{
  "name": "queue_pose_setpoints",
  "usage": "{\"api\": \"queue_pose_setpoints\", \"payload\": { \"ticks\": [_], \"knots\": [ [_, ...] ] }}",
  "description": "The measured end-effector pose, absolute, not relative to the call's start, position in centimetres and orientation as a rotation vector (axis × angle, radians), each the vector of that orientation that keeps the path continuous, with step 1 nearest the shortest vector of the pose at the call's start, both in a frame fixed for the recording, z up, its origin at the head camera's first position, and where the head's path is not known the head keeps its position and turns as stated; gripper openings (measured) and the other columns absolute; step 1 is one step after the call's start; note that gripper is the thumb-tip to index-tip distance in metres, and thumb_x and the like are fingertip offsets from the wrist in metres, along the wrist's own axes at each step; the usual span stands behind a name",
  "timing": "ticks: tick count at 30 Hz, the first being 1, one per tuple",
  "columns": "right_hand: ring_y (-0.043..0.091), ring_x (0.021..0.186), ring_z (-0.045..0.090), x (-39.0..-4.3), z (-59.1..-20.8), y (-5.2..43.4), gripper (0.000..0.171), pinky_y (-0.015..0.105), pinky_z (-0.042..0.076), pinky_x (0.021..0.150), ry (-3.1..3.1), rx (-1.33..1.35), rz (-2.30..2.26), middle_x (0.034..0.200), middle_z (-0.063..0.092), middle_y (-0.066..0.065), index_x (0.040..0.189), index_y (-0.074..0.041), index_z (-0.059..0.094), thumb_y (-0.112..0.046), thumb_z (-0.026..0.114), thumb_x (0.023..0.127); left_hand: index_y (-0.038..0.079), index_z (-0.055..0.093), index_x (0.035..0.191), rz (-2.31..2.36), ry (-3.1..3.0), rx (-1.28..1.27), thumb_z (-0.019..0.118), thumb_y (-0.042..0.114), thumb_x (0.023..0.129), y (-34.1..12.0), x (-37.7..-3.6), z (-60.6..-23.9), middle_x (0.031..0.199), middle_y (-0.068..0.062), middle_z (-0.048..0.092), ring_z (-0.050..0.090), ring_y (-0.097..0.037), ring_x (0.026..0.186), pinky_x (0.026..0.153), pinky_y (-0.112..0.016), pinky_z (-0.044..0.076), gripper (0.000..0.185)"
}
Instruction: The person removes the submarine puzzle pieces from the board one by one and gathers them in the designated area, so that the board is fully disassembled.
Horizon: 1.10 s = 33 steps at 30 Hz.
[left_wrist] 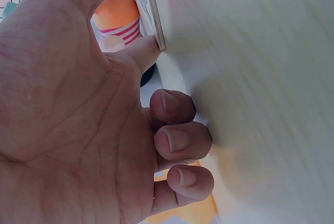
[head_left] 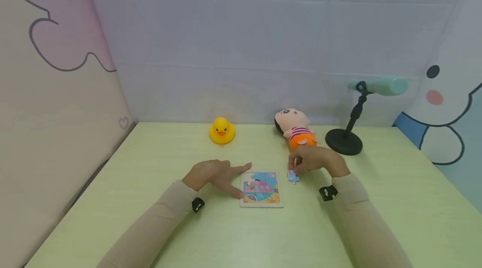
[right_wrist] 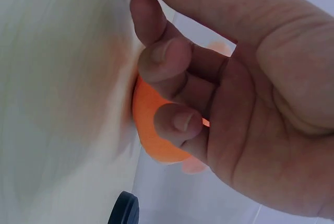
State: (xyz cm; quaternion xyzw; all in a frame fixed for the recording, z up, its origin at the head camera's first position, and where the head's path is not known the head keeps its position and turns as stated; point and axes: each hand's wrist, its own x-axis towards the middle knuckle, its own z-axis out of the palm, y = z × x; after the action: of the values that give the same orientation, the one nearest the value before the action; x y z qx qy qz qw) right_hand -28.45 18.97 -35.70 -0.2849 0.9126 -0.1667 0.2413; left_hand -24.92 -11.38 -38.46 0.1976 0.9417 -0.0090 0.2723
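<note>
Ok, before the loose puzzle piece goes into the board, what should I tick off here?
1. Puzzle board steadied: ok, left hand has thumb and forefinger against its left edge.
2. Puzzle piece held: ok, right hand pinches it just right of the board.
3. Piece clear of the table: cannot tell.
4. Empty slot visible: cannot tell, picture too small.
5. Rubber duck, plush doll, lamp stand out of the way: ok, all behind.
</note>
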Motion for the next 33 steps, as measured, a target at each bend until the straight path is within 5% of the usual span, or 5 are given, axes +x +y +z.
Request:
{"api": "queue_pose_setpoints", "payload": {
  "ticks": [33],
  "knots": [
    [0.017, 0.076, 0.057, -28.4, -35.7, 17.8, 0.017, 0.03, 0.049, 0.068, 2.46, -0.969, -0.613, 0.087, 0.064, 0.001, 0.11, -0.013, 0.069, -0.006, 0.065, 0.095, 0.055, 0.013, 0.156, -0.004, 2.527, 0.536, 0.059, 0.081, 0.078, -11.4, -25.0, -38.5, 0.156, -0.015, 0.038, 0.047, -0.035, 0.131, 0.103, -0.058, 0.039, 0.095]
  ]
}}
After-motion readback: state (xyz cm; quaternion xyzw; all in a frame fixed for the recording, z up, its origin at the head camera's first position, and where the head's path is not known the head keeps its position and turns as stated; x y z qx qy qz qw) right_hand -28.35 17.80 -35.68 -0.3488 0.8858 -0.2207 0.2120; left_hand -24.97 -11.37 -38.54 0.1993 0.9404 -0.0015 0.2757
